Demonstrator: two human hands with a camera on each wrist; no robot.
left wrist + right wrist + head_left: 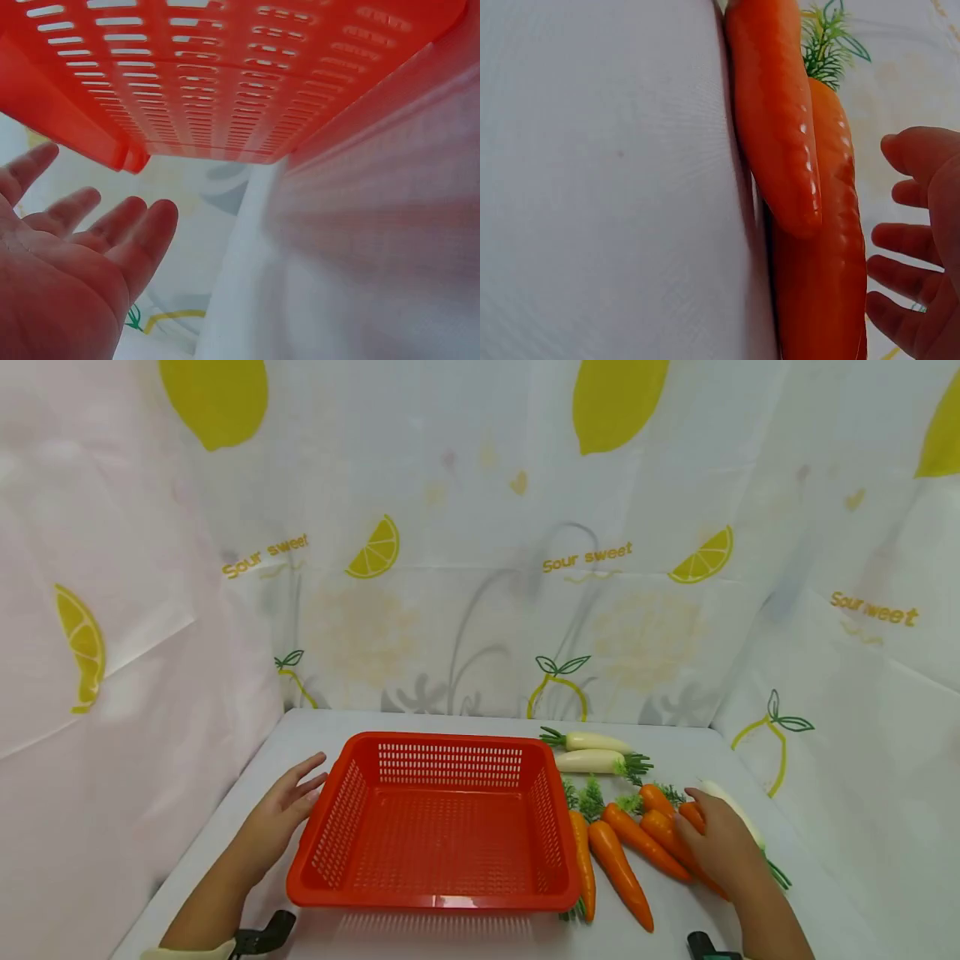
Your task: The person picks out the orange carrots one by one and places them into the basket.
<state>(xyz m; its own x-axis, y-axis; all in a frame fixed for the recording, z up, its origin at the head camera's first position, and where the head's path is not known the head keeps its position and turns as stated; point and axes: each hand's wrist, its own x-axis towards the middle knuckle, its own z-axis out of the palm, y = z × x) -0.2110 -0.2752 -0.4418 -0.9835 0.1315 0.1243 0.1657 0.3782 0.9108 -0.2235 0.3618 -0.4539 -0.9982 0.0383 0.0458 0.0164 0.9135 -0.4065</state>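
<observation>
A red plastic basket point(450, 843) with slotted walls sits in the middle of the table, nothing inside it. My left hand point(273, 818) is beside its left wall, fingers spread and relaxed; the left wrist view shows the palm point(67, 270) below the slotted side point(202, 90), holding nothing. To the basket's right lies a group of orange carrots point(621, 875) with green tops. Over the rightmost carrots hovers my right hand point(720, 839), its fingers loosely bent. In the right wrist view, a gap separates those fingers point(907, 240) from the nearest carrot point(821, 292).
Two white radishes point(588, 762) with green leaves lie behind the carrots, at the basket's back right corner. Another white radish point(731, 806) lies partly behind my right hand. A lemon-printed cloth point(465, 635) encloses the white table point(315, 722) at the back and both sides.
</observation>
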